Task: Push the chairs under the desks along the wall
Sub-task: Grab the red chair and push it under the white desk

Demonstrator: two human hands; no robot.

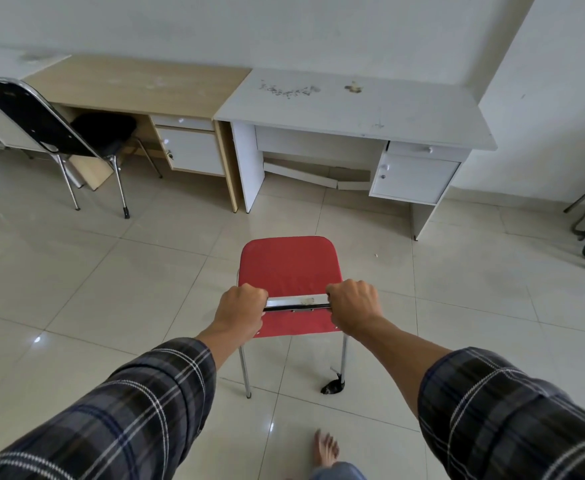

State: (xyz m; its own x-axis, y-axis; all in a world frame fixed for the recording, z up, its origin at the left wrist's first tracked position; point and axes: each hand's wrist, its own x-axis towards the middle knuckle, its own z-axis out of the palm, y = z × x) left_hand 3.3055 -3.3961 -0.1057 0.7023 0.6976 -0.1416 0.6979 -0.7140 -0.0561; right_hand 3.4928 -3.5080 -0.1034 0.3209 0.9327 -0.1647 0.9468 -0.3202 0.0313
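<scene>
Gripping the chrome top rail [298,302] of the red chair [289,268], your left hand [241,308] and right hand [353,303] are both curled tight around it, one at each end. The chair stands on the tiled floor [111,271], well apart from the white desk [353,105] against the wall ahead. To the left, a black chair [24,109] sits with its seat partly under the wood-topped desk [138,84].

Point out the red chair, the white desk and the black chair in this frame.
red chair [289,268], head view, on its seat.
white desk [353,109], head view, on its bare top.
black chair [24,109], head view, on its backrest.
</scene>
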